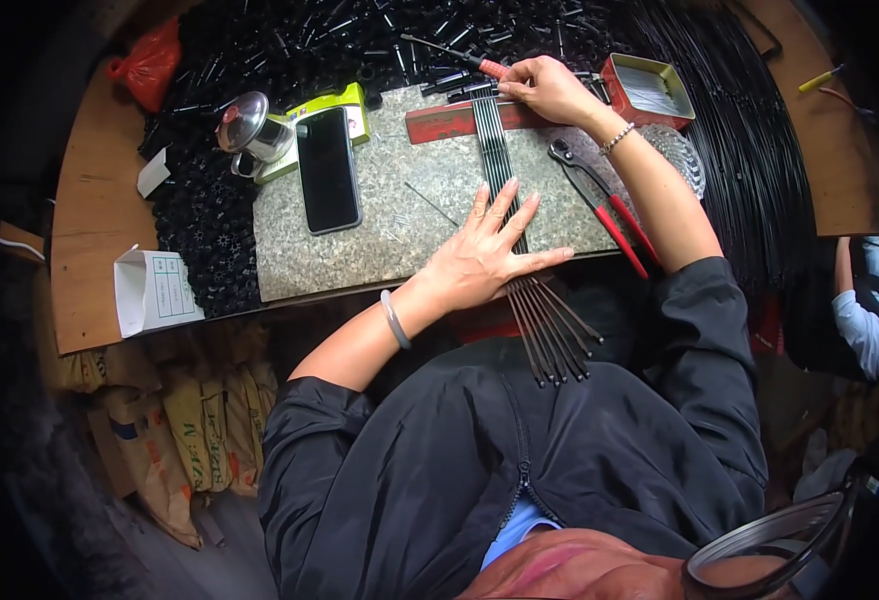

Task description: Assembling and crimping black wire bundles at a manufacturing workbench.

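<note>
Several thin black rods [494,150] lie side by side across a speckled stone slab [389,270], their near ends fanning out past its edge. My left hand [479,250] rests flat on them, fingers spread. At their far ends my right hand [549,90] is closed in a pinch; what its fingertips hold is hidden. Close to those fingers is a screwdriver [494,69] with a red handle, its shaft pointing far left. Under the rods runs a worn red bar [439,124]. Red-handled pliers [604,205] lie to the right.
A black phone [328,170] leans on a yellow-green box [357,120], beside a lidded glass jar [264,135]. A tin of thin pins [649,90] and a glass dish [674,155] stand right. Black parts [289,50] heap behind; long black rods [739,150] fill the right side.
</note>
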The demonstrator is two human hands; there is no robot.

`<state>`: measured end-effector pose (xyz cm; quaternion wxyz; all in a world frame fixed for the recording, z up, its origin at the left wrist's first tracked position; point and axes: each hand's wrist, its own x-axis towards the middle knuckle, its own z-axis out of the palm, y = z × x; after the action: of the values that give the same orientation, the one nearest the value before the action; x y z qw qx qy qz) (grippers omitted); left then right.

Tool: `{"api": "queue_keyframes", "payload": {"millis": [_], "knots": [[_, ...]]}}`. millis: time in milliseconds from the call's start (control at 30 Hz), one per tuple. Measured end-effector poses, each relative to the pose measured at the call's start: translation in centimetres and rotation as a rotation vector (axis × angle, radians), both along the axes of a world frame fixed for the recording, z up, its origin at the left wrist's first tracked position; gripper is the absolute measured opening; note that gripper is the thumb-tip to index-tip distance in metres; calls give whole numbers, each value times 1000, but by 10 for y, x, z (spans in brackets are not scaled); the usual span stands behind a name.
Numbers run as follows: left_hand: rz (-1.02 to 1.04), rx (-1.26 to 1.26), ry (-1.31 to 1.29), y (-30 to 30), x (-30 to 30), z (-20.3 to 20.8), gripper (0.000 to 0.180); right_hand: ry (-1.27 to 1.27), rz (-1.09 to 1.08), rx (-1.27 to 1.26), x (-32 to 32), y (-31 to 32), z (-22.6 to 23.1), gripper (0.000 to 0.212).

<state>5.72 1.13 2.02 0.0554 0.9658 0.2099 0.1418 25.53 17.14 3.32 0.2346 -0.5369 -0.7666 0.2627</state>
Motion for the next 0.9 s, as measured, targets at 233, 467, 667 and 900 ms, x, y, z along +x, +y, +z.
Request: {"api": "queue_keyframes", "payload": {"millis": [233, 467, 667, 900], "knots": [[4, 19, 28, 0, 1, 1, 56, 101, 5, 15, -3, 5, -14, 23], [8, -11, 0, -1, -1, 2, 68, -90, -139, -85, -8, -2, 6, 24], [1, -44, -7, -1, -1, 2, 67, 23, 36, -46, 2, 1, 2, 22], [-2, -34, -8, 0, -1, 2, 67, 2, 17, -44, -1, 1, 1, 23]]}}
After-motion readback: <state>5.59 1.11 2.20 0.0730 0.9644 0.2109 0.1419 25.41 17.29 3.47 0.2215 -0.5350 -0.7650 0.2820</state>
